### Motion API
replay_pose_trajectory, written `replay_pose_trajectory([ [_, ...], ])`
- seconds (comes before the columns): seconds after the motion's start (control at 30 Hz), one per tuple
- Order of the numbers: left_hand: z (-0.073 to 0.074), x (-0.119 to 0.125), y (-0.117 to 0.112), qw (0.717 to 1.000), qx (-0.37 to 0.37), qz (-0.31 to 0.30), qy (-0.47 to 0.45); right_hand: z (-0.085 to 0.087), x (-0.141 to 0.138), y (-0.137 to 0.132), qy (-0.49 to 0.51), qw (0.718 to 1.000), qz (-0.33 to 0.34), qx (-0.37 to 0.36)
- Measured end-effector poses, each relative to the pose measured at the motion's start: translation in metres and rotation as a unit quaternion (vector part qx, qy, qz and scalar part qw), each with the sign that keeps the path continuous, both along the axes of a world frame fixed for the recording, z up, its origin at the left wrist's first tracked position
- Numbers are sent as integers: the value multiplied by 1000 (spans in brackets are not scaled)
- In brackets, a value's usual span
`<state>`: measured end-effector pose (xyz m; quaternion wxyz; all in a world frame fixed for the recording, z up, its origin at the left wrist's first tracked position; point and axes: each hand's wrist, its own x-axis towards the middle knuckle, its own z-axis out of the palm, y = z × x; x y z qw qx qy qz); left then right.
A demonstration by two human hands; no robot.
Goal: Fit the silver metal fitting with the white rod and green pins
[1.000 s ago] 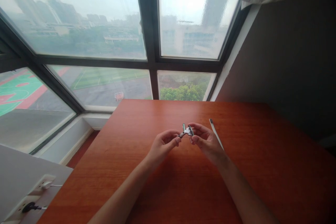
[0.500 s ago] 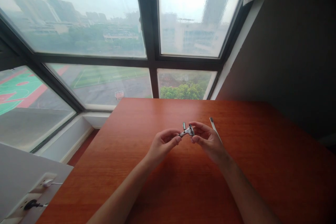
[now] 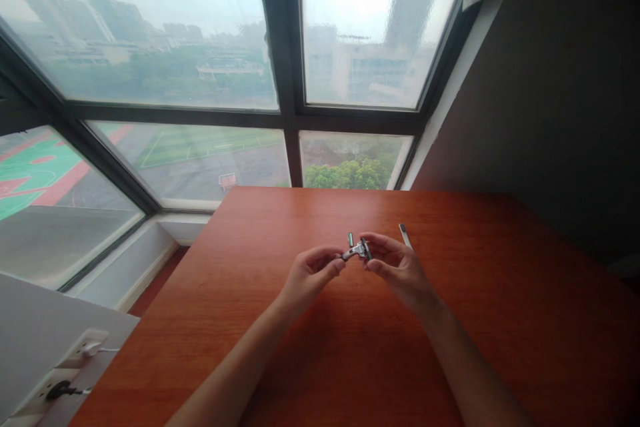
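Observation:
Between my two hands is a small silver razor [image 3: 356, 250], held up over the table. My left hand [image 3: 313, 273] comes from the left, closed, its thumb and fingers pinching the narrow handle end. At the wide crosswise head, my right hand [image 3: 400, 270] is closed too, thumb below and fingertips above, gripping the head by its ends. Just behind the razor there is a small dark, shiny bar [image 3: 351, 239], too small to make out clearly. Past my right hand lies a slim silver stick with a dark tip [image 3: 404, 233], its near part hidden by the hand.
The reddish-brown wooden table [image 3: 240, 333] reaches to a dark-framed window [image 3: 293, 123] at the back. A dark wall [image 3: 550, 113] rises on the right. At lower left, plugs sit in wall sockets [image 3: 63, 373] beside the table edge.
My right hand has shifted and turned slightly, now covering more of the slim stick behind it. The razor's head has tilted a little; my left hand stays nearly still.

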<state>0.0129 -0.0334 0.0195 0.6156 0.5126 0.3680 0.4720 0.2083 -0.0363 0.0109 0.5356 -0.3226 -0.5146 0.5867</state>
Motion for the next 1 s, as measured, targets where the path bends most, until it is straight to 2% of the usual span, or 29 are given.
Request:
replay_pose_trajectory([
  [0.23,0,-1,0,1000,5,-1,9,-4,1,1,-9,1000,-5,4],
  [0.57,6,-3,-1,999,26,-1,31,6,1,-3,-8,1000,-5,11],
  [1.0,10,-4,0,996,61,-13,67,8,1,-4,-35,998,-38,17],
])
